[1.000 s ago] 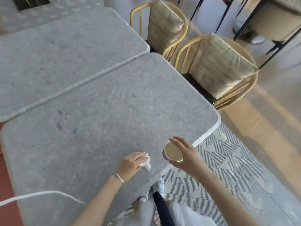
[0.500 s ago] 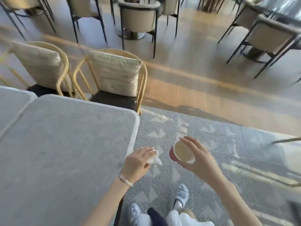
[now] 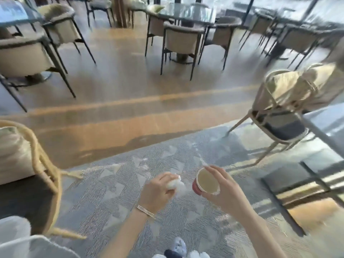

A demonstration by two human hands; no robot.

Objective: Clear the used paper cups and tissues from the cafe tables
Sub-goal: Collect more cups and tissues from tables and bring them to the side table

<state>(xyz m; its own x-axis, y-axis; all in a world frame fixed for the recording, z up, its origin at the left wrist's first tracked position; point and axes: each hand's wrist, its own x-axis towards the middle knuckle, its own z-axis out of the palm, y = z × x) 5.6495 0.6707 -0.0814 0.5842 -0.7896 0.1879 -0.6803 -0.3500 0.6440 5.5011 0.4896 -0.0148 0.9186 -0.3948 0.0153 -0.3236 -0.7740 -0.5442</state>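
The head camera looks down over both forearms, and much of the picture is smeared. The left hand (image 3: pixel 158 190) is clenched around a crumpled white tissue (image 3: pixel 176 185), which bulges out of the fist on the side facing the other hand; thin metal bangles (image 3: pixel 146 211) circle that wrist. Just beside it, apart and not touching, the right hand (image 3: pixel 222 191) grasps a paper cup (image 3: pixel 204 181), with a finger curled over the upper rim and the thumb under the lower rim. The cup is red outside and pale inside, and it is tilted so its open mouth faces up toward the camera; whether anything lies inside it cannot be told. Both hands hold their things in the air, over a grey patterned rug (image 3: pixel 111 194) that spreads beneath them. Below the hands, at the bottom edge, a light shoe (image 3: pixel 179 246) stands on the rug. Well to the left of the left hand is a rattan chair (image 3: pixel 43 165) with a pale cushion and a dark seat. Up and to the right of the right hand stands a second rattan chair (image 3: pixel 279 116), also cushioned, beside the blurred edge of a table (image 3: pixel 327 116). Beyond the rug, far ahead of both hands, lies a wooden floor (image 3: pixel 130 86) with dark-legged upholstered chairs (image 3: pixel 179 40) grouped around a glass-topped table (image 3: pixel 186 12).
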